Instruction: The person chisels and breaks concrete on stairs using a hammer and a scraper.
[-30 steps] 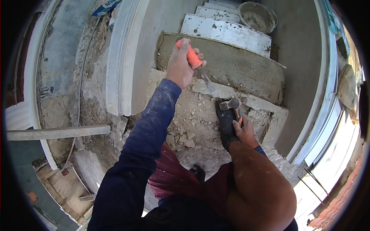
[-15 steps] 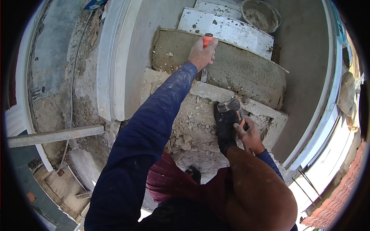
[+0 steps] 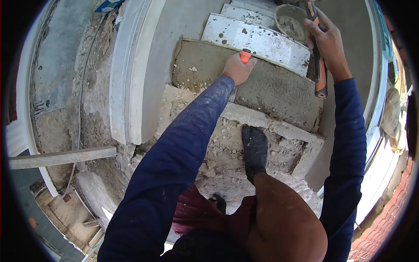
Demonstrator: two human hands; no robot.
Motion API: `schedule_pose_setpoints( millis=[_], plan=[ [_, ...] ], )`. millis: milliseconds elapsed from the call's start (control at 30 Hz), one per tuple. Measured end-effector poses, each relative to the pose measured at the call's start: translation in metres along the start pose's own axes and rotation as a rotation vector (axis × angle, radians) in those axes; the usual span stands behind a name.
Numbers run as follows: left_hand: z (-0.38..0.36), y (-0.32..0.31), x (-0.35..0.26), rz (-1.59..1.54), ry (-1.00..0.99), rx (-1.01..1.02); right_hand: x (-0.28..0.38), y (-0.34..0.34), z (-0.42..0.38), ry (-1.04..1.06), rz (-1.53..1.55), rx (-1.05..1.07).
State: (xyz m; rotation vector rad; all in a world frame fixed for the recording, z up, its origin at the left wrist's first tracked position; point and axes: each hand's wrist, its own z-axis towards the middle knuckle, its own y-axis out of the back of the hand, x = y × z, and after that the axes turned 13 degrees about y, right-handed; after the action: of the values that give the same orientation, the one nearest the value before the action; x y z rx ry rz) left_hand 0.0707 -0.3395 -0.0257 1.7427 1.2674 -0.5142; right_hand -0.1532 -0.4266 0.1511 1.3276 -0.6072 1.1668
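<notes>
My left hand (image 3: 238, 69) is closed round the orange handle of a chisel (image 3: 245, 54). The chisel stands near the front of the grey cement step (image 3: 279, 85), and part of its metal blade shows below the hand, by the step's broken edge (image 3: 262, 114). My right hand (image 3: 327, 41) grips a hammer (image 3: 321, 72) with a black and orange handle. It is raised at the upper right; the handle's end points down, and the hammer head is mostly cut off by the top of the view.
White spattered stair boards (image 3: 257, 37) rise behind the cement step. A bucket of mortar (image 3: 291, 22) stands on them, partly behind my right hand. My dark-socked foot (image 3: 255, 148) rests on rubble below. A wooden plank (image 3: 63, 158) lies at the left.
My right hand has lifted the hammer from beside the foot to the upper right. My left hand, with the chisel, has shifted slightly right and down in the view.
</notes>
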Motion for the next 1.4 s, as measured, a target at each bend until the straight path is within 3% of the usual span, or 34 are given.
schedule_pose_setpoints(
  millis=[100, 200, 300, 367, 500, 567, 633, 667, 733, 833, 900, 967, 1067, 1100, 1133, 1200, 1267, 1400],
  plan=[
    [-0.008, 0.0, -0.004, 0.061, -0.027, -0.036, -0.012, -0.014, 0.022, -0.096, 0.051, -0.069],
    [-0.012, -0.001, -0.006, 0.072, -0.041, -0.057, -0.012, -0.032, -0.007, -0.185, -0.161, 0.55],
    [-0.013, 0.003, -0.007, 0.079, 0.002, -0.007, -0.009, -0.023, -0.006, -0.211, -0.195, 0.69],
    [-0.013, 0.004, -0.011, 0.091, 0.022, 0.012, -0.005, -0.008, 0.009, -0.171, -0.075, 0.546],
    [-0.016, 0.005, -0.011, 0.112, 0.018, -0.005, 0.0, 0.014, 0.062, 0.02, 0.063, -0.127],
    [-0.016, 0.003, -0.009, 0.102, -0.018, -0.029, -0.036, 0.015, 0.065, -0.032, 0.051, -0.105],
    [-0.009, -0.003, 0.001, 0.08, -0.067, -0.071, -0.04, 0.0, 0.036, -0.104, -0.03, 0.194],
    [-0.007, 0.0, -0.002, 0.082, -0.034, -0.057, -0.021, -0.016, 0.005, -0.158, -0.104, 0.485],
    [-0.009, 0.005, 0.0, 0.099, 0.045, -0.016, -0.01, -0.032, -0.013, -0.273, -0.276, 0.722],
    [-0.008, 0.004, 0.003, 0.105, 0.022, -0.059, -0.023, -0.01, 0.01, -0.124, -0.143, 0.615],
    [-0.01, 0.003, 0.001, 0.077, 0.005, -0.074, -0.027, 0.007, 0.033, -0.018, -0.053, 0.346],
    [-0.014, 0.004, 0.0, 0.066, 0.025, -0.045, 0.0, 0.007, 0.051, 0.106, -0.088, -0.057],
    [-0.016, 0.007, -0.006, 0.072, 0.068, 0.019, -0.032, -0.007, 0.046, 0.023, -0.07, 0.04],
    [-0.019, 0.005, -0.006, 0.077, 0.061, 0.01, -0.028, -0.018, 0.03, -0.01, -0.06, 0.13],
    [-0.018, 0.006, -0.007, 0.084, 0.055, -0.001, -0.01, -0.03, 0.006, -0.137, -0.174, 0.545],
    [-0.017, 0.011, -0.004, 0.09, 0.087, 0.055, -0.004, -0.043, -0.008, -0.213, -0.303, 0.718],
    [-0.016, 0.012, -0.004, 0.089, 0.084, 0.04, -0.006, -0.023, 0.008, -0.23, -0.221, 0.756],
    [-0.022, 0.004, -0.003, 0.074, 0.035, -0.052, -0.041, 0.006, 0.051, -0.01, -0.039, 0.136]
  ],
)
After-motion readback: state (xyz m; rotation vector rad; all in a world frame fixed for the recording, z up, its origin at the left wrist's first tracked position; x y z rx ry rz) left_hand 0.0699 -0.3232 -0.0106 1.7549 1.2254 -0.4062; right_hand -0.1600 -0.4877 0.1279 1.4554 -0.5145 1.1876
